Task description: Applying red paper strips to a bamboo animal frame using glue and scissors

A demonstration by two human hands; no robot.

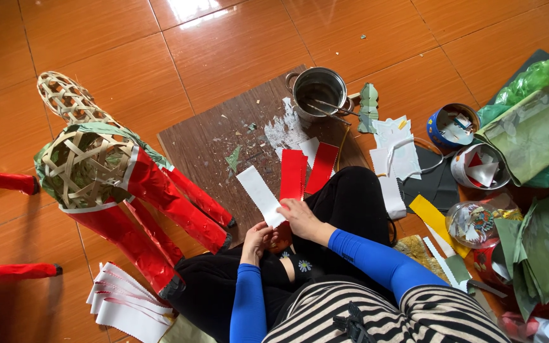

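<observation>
A white strip (pixel 260 195) is pinched at its near end between the fingers of the right hand (pixel 300 218), which are closed on it, while the left hand (pixel 257 240) is curled just below, its fingers bent together near the same end; whether they actually grip the paper cannot be told. The strip runs from the hands toward 11 o'clock, over the brown board (pixel 214 143). Directly at 12 o'clock from the hands, two red strips (pixel 305 173) are laid side by side on the board, and at 12 o'clock beyond them a metal pot (pixel 319 91) with a tool in it is seen. At 9 o'clock a woven bamboo frame (pixel 87 166) is standing, its legs already covered in shiny red paper, but the body and the head are left bare, so the covering is judged to be only partly done. At 7 o'clock a stack of white strips (pixel 125 302) is waiting on the floor. At 3 o'clock more cut papers are spread: a yellow strip (pixel 432 217), green sheets (pixel 532 130) and a blue tub (pixel 452 126) with scraps.
</observation>
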